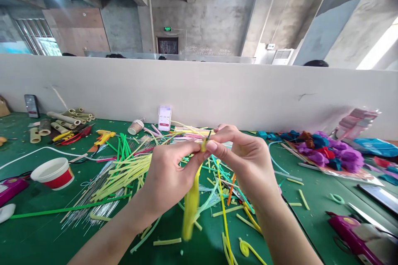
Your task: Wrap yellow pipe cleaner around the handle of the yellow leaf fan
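Observation:
My left hand point(172, 176) and my right hand point(245, 159) meet above the middle of the table, fingertips pinched together. Between them is a yellow chenille stem point(192, 207), whose lower part hangs down below my left fingers, blurred by motion. A thin dark green tip point(209, 134) sticks up from the pinch. My fingers hide how the pieces join. Under my hands lie scattered chenille stems, among them a long yellow one point(224, 215) and a curled yellow one point(245, 248). Left of my left hand is a heap of pale yellow stems point(133, 169).
Thin wires point(93, 198), a paper cup point(54, 173), a yellow glue gun point(104, 137), pliers point(77, 135) and bamboo pieces point(66, 120) lie left. A phone point(164, 118) leans on the white partition point(199, 91). Purple flowers point(345, 155), scissors point(370, 217) and a magenta device point(348, 232) are right.

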Demonstrator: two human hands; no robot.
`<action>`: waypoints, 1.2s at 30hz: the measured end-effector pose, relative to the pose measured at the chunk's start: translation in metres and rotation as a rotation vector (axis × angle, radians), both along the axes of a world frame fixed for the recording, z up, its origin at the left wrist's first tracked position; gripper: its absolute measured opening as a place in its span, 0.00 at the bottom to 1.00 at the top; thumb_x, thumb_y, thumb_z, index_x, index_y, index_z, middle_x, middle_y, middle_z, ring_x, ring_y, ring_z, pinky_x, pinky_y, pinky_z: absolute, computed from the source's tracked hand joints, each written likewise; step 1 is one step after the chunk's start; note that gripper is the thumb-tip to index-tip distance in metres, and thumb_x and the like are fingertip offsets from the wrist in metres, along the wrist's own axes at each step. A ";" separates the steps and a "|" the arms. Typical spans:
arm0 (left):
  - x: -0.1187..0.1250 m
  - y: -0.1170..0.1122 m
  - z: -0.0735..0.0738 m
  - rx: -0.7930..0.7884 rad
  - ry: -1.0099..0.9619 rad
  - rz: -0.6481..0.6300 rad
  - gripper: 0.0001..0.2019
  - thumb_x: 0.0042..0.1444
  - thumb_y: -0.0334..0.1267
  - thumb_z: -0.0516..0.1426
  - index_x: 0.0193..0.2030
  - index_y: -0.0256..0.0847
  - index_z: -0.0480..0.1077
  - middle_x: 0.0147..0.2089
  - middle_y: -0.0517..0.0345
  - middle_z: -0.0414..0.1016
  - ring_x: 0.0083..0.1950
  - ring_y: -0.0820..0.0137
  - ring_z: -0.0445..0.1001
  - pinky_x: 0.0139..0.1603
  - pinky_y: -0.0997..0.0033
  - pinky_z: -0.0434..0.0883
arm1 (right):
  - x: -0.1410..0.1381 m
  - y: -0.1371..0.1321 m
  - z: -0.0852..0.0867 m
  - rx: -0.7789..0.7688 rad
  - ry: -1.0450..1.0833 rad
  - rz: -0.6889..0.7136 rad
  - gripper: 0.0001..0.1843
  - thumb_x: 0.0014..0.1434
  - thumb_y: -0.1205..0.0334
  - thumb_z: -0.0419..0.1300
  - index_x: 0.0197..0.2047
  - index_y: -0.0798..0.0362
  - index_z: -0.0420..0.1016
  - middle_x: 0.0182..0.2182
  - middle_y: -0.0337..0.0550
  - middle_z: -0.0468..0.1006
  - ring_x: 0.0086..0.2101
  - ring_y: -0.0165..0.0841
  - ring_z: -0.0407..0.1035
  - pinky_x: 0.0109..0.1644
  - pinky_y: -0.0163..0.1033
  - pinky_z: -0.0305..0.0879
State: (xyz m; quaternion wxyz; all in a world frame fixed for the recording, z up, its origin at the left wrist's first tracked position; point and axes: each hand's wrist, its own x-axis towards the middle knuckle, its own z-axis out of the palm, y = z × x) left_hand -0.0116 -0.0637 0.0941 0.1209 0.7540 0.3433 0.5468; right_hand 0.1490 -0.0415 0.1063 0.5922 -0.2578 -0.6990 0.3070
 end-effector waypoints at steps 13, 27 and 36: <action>-0.029 0.009 0.011 -0.457 0.042 -0.540 0.13 0.65 0.41 0.57 0.36 0.39 0.80 0.33 0.53 0.83 0.37 0.65 0.81 0.41 0.66 0.77 | 0.002 0.014 0.000 -0.265 0.080 0.441 0.03 0.55 0.64 0.70 0.31 0.45 0.83 0.26 0.34 0.76 0.31 0.29 0.70 0.40 0.40 0.67; -0.002 0.014 -0.001 -0.087 -0.099 -0.006 0.06 0.60 0.40 0.63 0.40 0.42 0.73 0.34 0.63 0.82 0.36 0.73 0.81 0.37 0.76 0.74 | -0.012 0.014 -0.005 0.067 0.068 -0.081 0.08 0.52 0.69 0.71 0.30 0.43 0.82 0.28 0.34 0.78 0.40 0.34 0.68 0.52 0.44 0.61; -0.010 0.009 0.003 -0.158 -0.160 -0.122 0.06 0.61 0.38 0.62 0.33 0.40 0.76 0.32 0.60 0.82 0.34 0.72 0.81 0.37 0.76 0.76 | -0.011 0.006 0.008 0.073 -0.019 -0.102 0.05 0.55 0.64 0.69 0.30 0.43 0.81 0.28 0.36 0.79 0.42 0.37 0.69 0.54 0.47 0.60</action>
